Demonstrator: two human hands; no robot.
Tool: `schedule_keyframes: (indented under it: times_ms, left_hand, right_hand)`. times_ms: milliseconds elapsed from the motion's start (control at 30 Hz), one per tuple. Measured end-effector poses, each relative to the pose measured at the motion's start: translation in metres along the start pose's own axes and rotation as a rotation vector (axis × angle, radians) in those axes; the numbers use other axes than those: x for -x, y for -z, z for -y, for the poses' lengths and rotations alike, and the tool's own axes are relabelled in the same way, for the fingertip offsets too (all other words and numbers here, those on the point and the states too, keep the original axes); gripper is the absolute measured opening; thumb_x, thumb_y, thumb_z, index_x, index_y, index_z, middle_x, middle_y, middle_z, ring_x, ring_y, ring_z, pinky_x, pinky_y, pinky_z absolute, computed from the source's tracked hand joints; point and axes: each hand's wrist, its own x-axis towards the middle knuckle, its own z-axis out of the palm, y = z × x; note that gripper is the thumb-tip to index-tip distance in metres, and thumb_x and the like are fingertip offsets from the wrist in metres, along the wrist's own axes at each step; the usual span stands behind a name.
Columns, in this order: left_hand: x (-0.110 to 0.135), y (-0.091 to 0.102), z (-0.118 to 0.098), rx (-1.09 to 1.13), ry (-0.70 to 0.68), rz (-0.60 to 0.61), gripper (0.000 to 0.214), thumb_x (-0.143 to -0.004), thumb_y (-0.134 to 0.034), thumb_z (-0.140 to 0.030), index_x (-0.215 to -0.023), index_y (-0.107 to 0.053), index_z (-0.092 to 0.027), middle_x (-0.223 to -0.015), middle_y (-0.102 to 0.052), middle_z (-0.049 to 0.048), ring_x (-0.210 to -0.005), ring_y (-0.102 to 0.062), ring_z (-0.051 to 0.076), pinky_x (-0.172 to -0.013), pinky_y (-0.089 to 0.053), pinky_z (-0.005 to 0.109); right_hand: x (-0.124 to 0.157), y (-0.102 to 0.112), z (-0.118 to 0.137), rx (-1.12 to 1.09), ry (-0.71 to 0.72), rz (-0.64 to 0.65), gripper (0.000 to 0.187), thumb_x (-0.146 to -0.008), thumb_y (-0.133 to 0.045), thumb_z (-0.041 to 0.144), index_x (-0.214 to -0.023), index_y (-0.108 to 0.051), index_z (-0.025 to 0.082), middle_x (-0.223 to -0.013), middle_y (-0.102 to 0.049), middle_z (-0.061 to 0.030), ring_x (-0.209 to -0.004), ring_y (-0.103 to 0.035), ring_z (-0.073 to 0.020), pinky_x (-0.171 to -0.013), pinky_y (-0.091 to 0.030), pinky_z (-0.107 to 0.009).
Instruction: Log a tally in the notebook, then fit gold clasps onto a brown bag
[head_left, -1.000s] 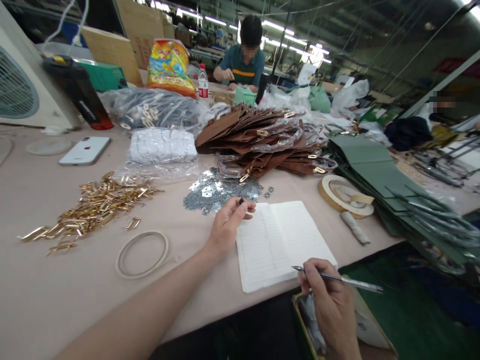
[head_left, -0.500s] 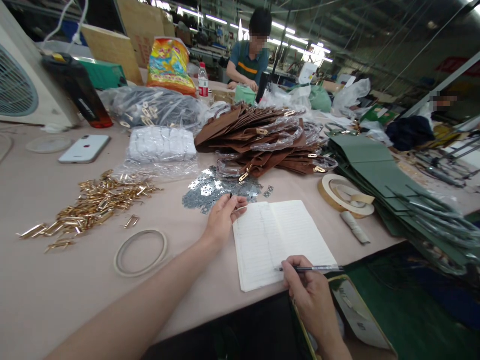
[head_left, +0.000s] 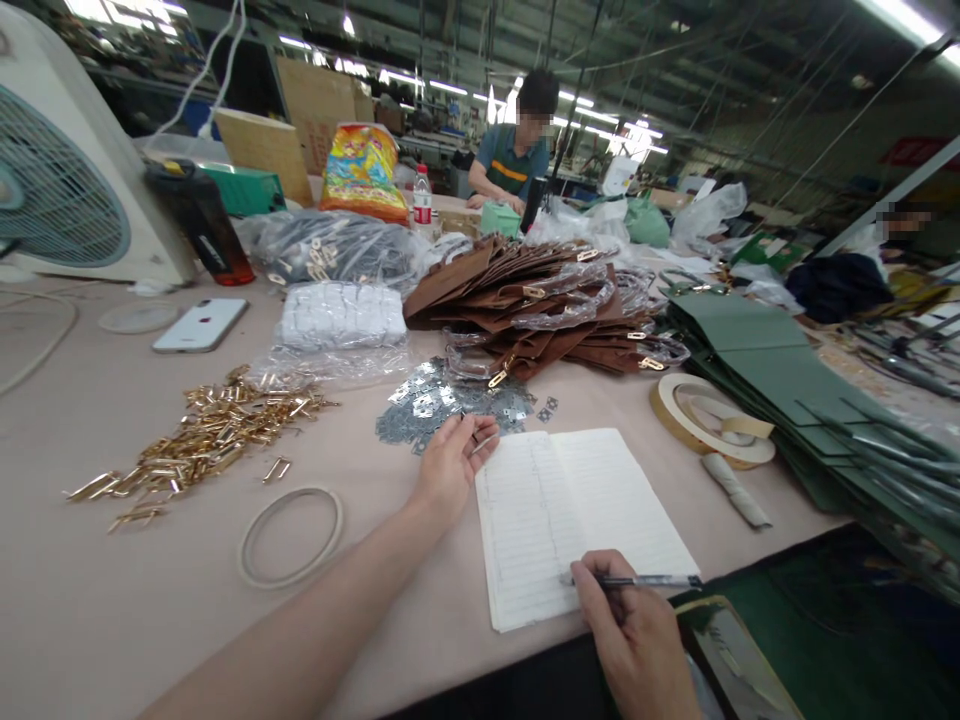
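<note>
The right hand [head_left: 637,630] grips a slim pen with a clear, dark-marked barrel [head_left: 660,581], thumb and fingers closed around it near its tip, the barrel slanting out over the lower right edge of an open notebook with white lined pages [head_left: 622,500]. The tip is over the lower part of the left-hand page; whether it touches the paper cannot be told. The notebook lies flat near the front edge of a pinkish-beige table [head_left: 187,625]. The left hand [head_left: 450,470] is at its upper left corner, palm partly turned up and fingers loosely curled around a small black piece [head_left: 463,415], mostly hidden. Just beyond that hand spreads a heap of flat silver metal plates [head_left: 405,425], with a loose pile of shiny gold metal fittings [head_left: 217,430] and a thin off-white tape ring [head_left: 277,582] to the left. Behind the plates are stacked brown pieces with plastic-wrapped handles [head_left: 517,320]. To the notebook's right lie a wide cream-and-tan tape roll [head_left: 667,405], a rolled greyish strip [head_left: 736,492] and stacked dark-green panels [head_left: 765,350]. Across the table, a person in a teal striped shirt [head_left: 514,165] bends over the surface.
</note>
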Motion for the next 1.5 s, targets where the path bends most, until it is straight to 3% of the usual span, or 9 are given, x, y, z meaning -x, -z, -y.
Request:
schedule_keyframes:
  times_ms: [733,967,1500]
  left_hand:
    - [-0.003,0.000,0.008,-0.039,-0.007,0.036,0.016,-0.095,-0.076,-0.026,-0.088,-0.067,-0.015,-0.105,-0.075,0.0088,-0.099,-0.072,0.017,-0.097,-0.060,0.032]
    - [-0.004,0.002,0.010,-0.072,-0.015,0.058,0.023,-0.091,-0.082,-0.033,-0.089,-0.066,-0.016,-0.108,-0.075,0.0090,-0.102,-0.072,0.018,-0.103,-0.058,0.036]
    - [-0.003,0.002,0.014,-0.086,-0.018,0.048,0.015,-0.094,-0.076,-0.025,-0.087,-0.066,-0.015,-0.108,-0.075,0.0096,-0.101,-0.071,0.018,-0.102,-0.057,0.035]
  right_hand:
    - [-0.001,0.001,0.005,-0.039,-0.070,-0.014,0.040,-0.109,-0.049,0.053,-0.087,-0.063,0.023,-0.073,-0.061,0.0003,-0.066,-0.059,-0.0192,-0.065,-0.043,-0.029]
    - [0.000,0.002,0.004,-0.048,-0.062,-0.021,0.038,-0.109,-0.049,0.051,-0.087,-0.063,0.023,-0.073,-0.061,0.0011,-0.067,-0.059,-0.0183,-0.066,-0.043,-0.028]
    - [-0.001,0.001,0.005,-0.006,-0.042,-0.041,0.038,-0.109,-0.050,0.050,-0.086,-0.064,0.023,-0.069,-0.059,0.0019,-0.062,-0.056,-0.0174,-0.063,-0.041,-0.029]
